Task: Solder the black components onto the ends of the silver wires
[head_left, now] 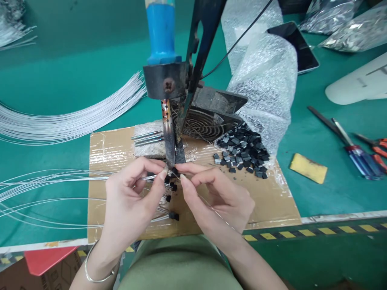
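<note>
White wires (pixel 96 178) between closed left fingertips (pixel 163 174), fine silvery strand (pixel 214 209) between closed right fingertips (pixel 184 180)

l hand (pixel 130 199) & r hand (pixel 219 193) close tog., thumbs (pixel 155 192) + fingers (pixel 193 168) pinching, forearms (pixel 252 262) angled in fr. below.

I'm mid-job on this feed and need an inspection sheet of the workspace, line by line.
Surface: green bench, with cardboard under the work.
Work items: soldering iron clamped tip-down; white wires; pile of small black pieces.
Clutter: yellow sponge, screwdriver and bubble wrap, all to the right.
Hands: left hand pinches white wires near the iron's tip; right hand pinches a thin wire there.
Cables: one black cable behind the iron; ends not visible.
Surroundings: yellow-black striping below the bench edge; other people: nothing seen.
</note>
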The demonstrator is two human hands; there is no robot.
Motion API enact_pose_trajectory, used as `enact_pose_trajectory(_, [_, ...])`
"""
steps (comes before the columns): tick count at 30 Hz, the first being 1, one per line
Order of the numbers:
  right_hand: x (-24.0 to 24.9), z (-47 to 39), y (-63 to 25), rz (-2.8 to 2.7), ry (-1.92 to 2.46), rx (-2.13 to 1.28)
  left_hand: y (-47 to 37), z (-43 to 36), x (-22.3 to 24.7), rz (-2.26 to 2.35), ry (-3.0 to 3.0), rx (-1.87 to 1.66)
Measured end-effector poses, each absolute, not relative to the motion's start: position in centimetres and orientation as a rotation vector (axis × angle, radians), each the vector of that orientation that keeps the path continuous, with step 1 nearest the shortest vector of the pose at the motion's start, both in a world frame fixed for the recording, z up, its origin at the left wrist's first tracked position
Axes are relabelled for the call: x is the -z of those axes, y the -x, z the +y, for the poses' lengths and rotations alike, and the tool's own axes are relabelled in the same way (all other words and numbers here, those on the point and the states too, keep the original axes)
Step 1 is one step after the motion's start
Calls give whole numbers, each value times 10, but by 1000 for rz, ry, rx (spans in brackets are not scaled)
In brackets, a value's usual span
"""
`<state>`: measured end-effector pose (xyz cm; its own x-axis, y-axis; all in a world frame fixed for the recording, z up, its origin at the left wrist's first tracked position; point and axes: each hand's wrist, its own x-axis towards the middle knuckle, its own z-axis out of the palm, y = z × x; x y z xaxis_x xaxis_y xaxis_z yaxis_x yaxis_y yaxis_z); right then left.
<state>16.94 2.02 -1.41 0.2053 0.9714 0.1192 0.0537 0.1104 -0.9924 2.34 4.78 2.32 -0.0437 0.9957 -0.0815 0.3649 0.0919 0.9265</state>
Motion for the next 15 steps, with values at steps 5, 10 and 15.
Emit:
enact_pose_trajectory(5, [14, 20, -170, -1144, 1255, -933, -23, 48, -21, 1530, -1382, -967])
enact_pose_trajectory(10, [15, 21, -171, -1191, 1267, -898, -21, 48, -20, 1497, -1396, -957])
enact_pose_trajectory(15, [16, 20, -170, -1189, 1255, -887, -22, 48, -23, 1513, -1408, -955])
